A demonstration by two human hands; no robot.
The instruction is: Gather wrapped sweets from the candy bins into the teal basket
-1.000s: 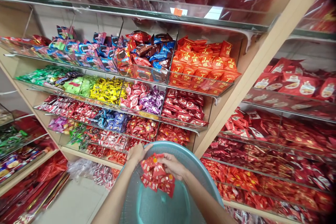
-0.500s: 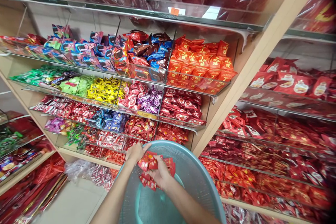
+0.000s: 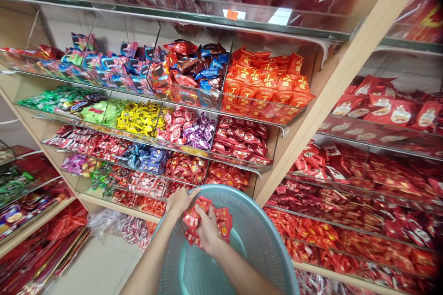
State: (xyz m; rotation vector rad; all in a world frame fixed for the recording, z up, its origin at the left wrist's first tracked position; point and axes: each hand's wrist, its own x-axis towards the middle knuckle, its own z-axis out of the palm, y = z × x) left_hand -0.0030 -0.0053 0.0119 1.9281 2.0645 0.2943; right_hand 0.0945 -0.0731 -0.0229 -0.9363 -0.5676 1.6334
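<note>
Hands: right hand closed on a bunch of red candy packets, a few sticking out past its fingers, held just over the basin. Left hand, touching the bunch, grips the basin's far rim. Candy shelves lie beyond. Judgement: handful in hand over the basin, grip loose.

Packets lie over the basin (shelves stand behind it).

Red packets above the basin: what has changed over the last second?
The right hand slid left and rolled over the red packets, bunching the hanging cluster tight beside the left hand. Nothing was let go. The left hand stayed at the far rim of the basin; the shelves are unchanged.
</note>
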